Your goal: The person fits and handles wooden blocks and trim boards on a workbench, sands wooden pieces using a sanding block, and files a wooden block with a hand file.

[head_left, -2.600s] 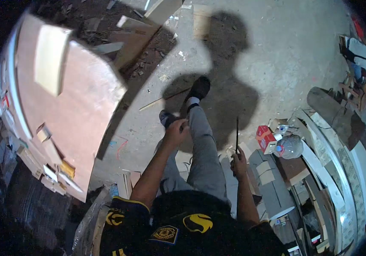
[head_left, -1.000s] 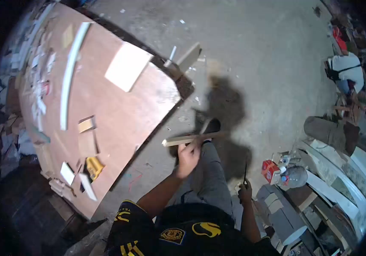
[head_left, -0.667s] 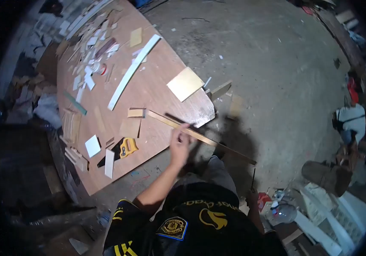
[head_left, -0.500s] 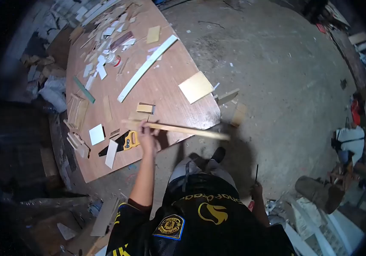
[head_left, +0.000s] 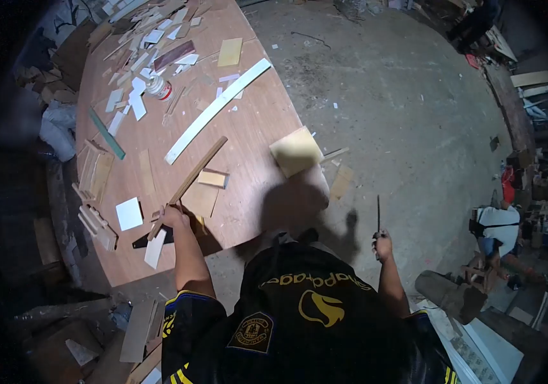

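My left hand [head_left: 175,216] is closed around a wooden strip [head_left: 200,169] that slants over the near-left part of the table. Below that hand, a handsaw [head_left: 141,242] is partly covered by a white strip [head_left: 155,249] and my arm. A small wooden block [head_left: 213,178] and a flat board [head_left: 202,200] lie right of the strip; a white square panel [head_left: 129,214] lies to its left. Away from the table on the right, my right hand [head_left: 383,246] grips a thin dark rod-shaped tool [head_left: 378,208], pointing forward; its exact kind is unclear.
The wooden table [head_left: 248,211] bears a long white strip [head_left: 216,110], a green strip [head_left: 106,133], a bottle [head_left: 158,88] and many scraps. A yellowish square board [head_left: 296,152] sits at its right edge. Farther right, a person [head_left: 496,225] is near a log-like roll [head_left: 450,291].
My left hand has moved left with the wooden strip, which has swung from nearly level to a diagonal over the table. My right hand has come up and forward with its tool.
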A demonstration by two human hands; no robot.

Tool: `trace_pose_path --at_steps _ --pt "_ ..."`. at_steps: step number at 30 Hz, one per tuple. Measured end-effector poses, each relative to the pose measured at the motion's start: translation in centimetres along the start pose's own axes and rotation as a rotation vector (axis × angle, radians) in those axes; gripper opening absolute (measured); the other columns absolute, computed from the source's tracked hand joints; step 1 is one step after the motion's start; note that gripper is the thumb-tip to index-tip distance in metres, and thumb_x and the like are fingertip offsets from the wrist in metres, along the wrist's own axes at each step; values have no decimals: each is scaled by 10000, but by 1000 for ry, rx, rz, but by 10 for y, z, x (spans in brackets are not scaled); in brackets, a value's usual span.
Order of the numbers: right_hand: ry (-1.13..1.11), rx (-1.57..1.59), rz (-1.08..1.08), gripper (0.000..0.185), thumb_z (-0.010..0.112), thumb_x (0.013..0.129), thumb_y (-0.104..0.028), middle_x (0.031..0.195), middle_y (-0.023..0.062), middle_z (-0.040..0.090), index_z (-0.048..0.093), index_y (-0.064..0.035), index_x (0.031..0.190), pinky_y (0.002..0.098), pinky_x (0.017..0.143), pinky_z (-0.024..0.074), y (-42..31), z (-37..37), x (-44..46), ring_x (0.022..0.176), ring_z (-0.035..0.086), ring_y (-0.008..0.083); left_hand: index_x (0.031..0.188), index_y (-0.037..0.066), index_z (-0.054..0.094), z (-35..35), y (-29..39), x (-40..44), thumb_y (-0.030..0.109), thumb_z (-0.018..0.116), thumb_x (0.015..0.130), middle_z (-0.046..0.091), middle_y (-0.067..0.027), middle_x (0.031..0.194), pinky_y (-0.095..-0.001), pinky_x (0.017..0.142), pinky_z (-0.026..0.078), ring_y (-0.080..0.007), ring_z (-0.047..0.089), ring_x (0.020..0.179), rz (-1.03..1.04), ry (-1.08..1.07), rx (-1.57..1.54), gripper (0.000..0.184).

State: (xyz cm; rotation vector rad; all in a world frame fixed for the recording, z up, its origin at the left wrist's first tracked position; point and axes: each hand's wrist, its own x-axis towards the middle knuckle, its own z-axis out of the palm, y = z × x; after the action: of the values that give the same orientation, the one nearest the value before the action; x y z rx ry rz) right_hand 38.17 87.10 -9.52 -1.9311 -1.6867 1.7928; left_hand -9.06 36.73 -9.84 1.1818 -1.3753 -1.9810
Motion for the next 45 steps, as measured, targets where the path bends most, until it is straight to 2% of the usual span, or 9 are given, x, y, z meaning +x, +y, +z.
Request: trace_pose_path --at_steps 2,7,11,17,18,20,32,43,45 --pt "-52 -77 15 213 485 932 -102 762 70 557 475 -88 1145 286 348 372 -7 13 1 460 476 144 1342 7 369 8 -10 13 17 443 949 551 -122 1013 -318 664 582 -230 583 797 -115 -138 95 400" --pt "-50 -74 49 481 489 961 -118 872 105 599 340 -91 1418 275 364 384 -36 46 -9 473 486 132 1236 -68 507 16 -25 46 59 488 933 572 -164 1022 -340 669 563 -231 621 784 -149 -157 337 329" --pt "-95 -152 -81 521 494 959 -110 893 106 590 315 -82 1447 272 375 387 -72 62 -14 485 484 122 1157 -82 614 45 -1 2 74 500 882 665 -226 981 -360 685 540 -260 661 830 727 10 815 336" --pt "-206 -219 -172 521 472 945 -59 873 78 573 344 -100 1448 274 386 401 -185 105 -32 486 495 117 1275 -43 504 126 -84 -157 178 561 933 565 -222 1220 -419 974 423 -336 545 1128 476 -1362 600 412" --pt "-215 -228 -169 521 472 945 -59 873 78 573 344 -100 1448 274 386 401 -200 112 -33 486 495 117 1404 78 396 127 -92 -198 282 684 825 431 -218 1371 -448 1089 318 -394 410 1277 1031 -1410 775 677" --pt "-308 -188 -222 544 471 937 -39 859 70 575 342 -130 1457 274 406 423 -228 125 -31 506 526 120 1453 93 333 134 -62 -272 423 682 804 298 -201 1483 -558 1124 212 -406 286 1369 1047 -1533 918 807" --pt "-513 -786 -734 546 493 934 -143 1231 322 526 322 -25 1439 519 934 434 -290 178 9 1065 546 498 1509 68 162 157 -149 -309 786 614 611 211 -147 1535 -670 1112 17 -356 138 1428 1290 -1564 1658 1236" --pt "-448 -830 -779 530 475 903 -132 1012 307 608 378 -47 1418 537 823 464 -292 204 15 936 591 483 1507 67 170 161 -135 -308 636 694 653 243 -151 1500 -641 1127 20 -348 169 1408 1089 -1659 1577 1152" --pt "-448 -888 -715 536 473 905 -130 995 310 612 369 -53 1425 542 816 465 -292 206 12 937 591 486 1515 71 141 159 -145 -305 531 723 655 241 -144 1504 -643 1127 33 -345 179 1403 1474 -1506 1669 1136"
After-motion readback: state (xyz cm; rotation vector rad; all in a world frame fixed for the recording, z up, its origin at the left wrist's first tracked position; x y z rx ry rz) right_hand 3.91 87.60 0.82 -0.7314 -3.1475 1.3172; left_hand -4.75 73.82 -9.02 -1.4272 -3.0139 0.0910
